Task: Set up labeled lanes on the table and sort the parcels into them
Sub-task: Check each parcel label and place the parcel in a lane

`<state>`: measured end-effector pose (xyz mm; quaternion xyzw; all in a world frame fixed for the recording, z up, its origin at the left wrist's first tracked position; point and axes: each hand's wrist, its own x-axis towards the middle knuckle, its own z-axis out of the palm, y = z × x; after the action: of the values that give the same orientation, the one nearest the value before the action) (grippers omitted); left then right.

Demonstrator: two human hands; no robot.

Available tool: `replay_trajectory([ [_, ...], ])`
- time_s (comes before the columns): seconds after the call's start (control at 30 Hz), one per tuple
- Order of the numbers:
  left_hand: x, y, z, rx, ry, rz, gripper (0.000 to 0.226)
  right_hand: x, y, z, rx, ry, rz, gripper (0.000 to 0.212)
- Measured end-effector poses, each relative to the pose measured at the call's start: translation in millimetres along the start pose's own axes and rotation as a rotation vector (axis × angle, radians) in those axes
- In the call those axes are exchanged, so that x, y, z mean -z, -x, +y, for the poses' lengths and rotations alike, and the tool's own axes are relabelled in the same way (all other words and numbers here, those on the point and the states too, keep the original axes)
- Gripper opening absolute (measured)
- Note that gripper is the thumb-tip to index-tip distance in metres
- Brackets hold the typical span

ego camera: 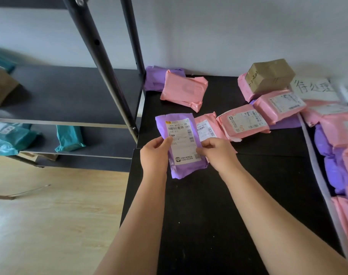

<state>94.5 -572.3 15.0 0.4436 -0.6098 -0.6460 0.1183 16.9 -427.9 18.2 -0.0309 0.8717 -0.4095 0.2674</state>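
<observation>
Both hands hold one purple parcel (186, 169) over the near-left part of the black worktop (199, 215), label side up twd the camera. L hand (154, 155) grips its left edge: thumb across the front by the white shipping label (181, 139), other fingers curled behind, out of sight. R hand (216, 153) pinches the right edge, fingers bent & clamped on the film. Can't tell whether the parcel's lower end touches the worktop. Just behind it, partly hidden, lies a small pink parcel (206, 124) w/ its own label. Next to that on the right is a bigger labelled pink parcel (242, 122), overlapped by a third pink parcel (280, 104) further right, w/ purple film showing beneath. At the back, near the wall, a plain pink parcel (184, 90) rests partly on a second purple parcel (154, 78). Back right, a brown cardboard box (268, 75) w/ handwritten marks sits atop more pink film; beside it is a white paper sign (314, 87) w/ handwritten characters. Along the right edge is a bin (316, 161) packed w/ purple & pink parcels. Left of the worktop stands a dark shelf unit (69, 92), w/ teal parcels (68, 137) on the lower shelf and a shelf box (0, 88) on the upper one at far left. Light wood floor (50, 215) below.
</observation>
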Motion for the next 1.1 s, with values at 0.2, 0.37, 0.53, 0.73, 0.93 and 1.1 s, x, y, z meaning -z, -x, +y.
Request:
replay_trajectory([
  [0.2, 16.8, 43.3, 35.7, -0.135, 0.091, -0.055, 0.010, 31.5, 67.3, -15.8, 0.117, -0.064, 0.088, 0.006],
  [0.37, 31.2, 78.4, 68.3, -0.216, 0.170, -0.065, 0.009, 52.6, 109.2, -32.1, 0.238, -0.115, 0.138, 0.005],
  [0.53, 43.2, 113.8, 98.5, -0.330, 0.203, -0.135, 0.010, 69.9, 139.7, -50.1, 0.350, -0.238, 0.279, 0.009],
  [0.73, 56.3, 146.1, 123.5, -0.440, 0.208, -0.206, 0.008, 87.6, 163.6, -69.3, 0.501, -0.345, 0.441, 0.014],
  [0.93, 65.1, 172.0, 133.7, -0.473, 0.177, -0.331, 0.010, 89.0, 186.9, -80.3, 0.608, -0.304, 0.490, 0.008],
  [1.1, 72.1, 185.7, 141.6, -0.505, 0.184, -0.396, 0.007, 95.2, 202.6, -84.2, 0.664, -0.315, 0.581, 0.007],
])
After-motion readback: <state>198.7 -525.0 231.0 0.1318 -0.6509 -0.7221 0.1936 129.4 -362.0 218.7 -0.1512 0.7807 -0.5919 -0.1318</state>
